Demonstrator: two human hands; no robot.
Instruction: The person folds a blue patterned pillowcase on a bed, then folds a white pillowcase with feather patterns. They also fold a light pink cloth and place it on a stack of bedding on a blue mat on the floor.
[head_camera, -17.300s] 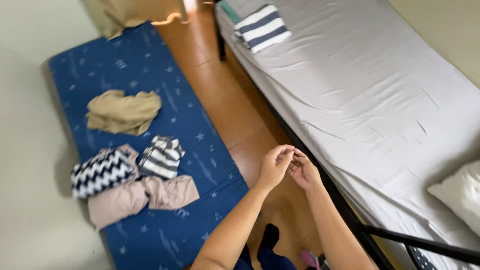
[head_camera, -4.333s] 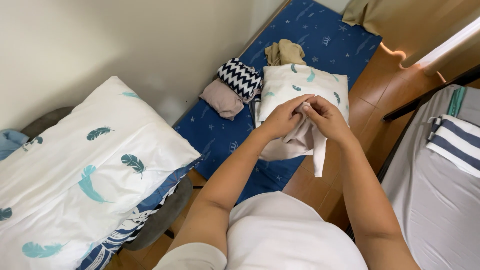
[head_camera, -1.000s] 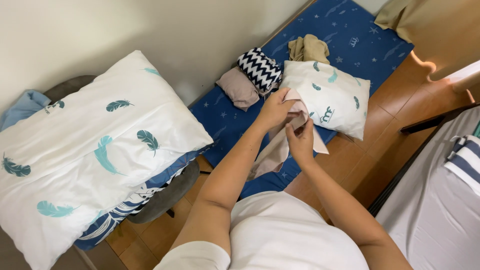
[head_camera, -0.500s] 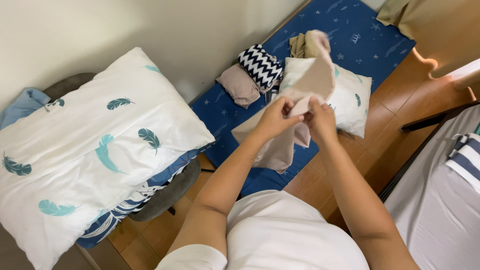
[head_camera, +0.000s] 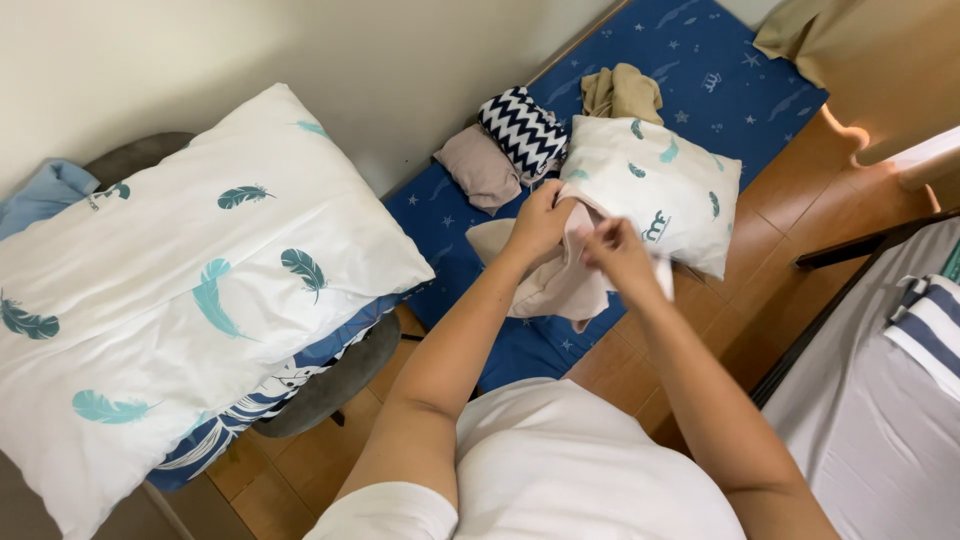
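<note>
Crumpled pale pink cloth garment (head_camera: 555, 285) held above the blue star-printed floor mattress (head_camera: 700, 70), left hand (head_camera: 540, 222) fingers closed on its upper edge, right hand (head_camera: 620, 255) pinching it too — small white feather-print pillow (head_camera: 655, 190) on the mattress just behind, folded clothes beyond

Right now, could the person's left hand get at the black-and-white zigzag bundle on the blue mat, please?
Probably not at once: the left hand and right hand both grip the beige cloth, though nothing lies between it and the zigzag bundle.

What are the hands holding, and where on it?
Both hold a beige cloth: left hand grips its upper edge, right hand pinches the same edge further along. The rest hangs below.
</note>
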